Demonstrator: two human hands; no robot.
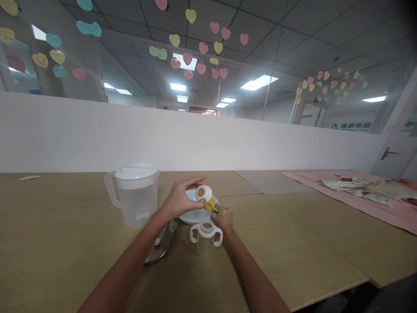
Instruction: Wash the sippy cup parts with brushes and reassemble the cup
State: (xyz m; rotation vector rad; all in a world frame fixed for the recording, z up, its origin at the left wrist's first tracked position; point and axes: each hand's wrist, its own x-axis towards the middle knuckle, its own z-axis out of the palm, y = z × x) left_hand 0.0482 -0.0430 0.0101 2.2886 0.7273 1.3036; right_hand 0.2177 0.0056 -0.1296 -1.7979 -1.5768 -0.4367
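My left hand pinches a white bottle collar, its round opening tilted toward me and yellowish inside. Close against it is a yellow sponge brush with a bit of green at its base, gripped in my right hand. Both hands are over a white bowl, which they partly cover. Below them a clear baby bottle with two white handles stands upright, its top uncovered. Under my left forearm lies a shiny metal tray with small items on it, partly hidden.
At the left stands a lidded clear plastic pitcher holding liquid. A pink cloth with folded fabrics covers the table's right end. A flat pale piece lies far left. A low white wall with glass above borders the wooden table.
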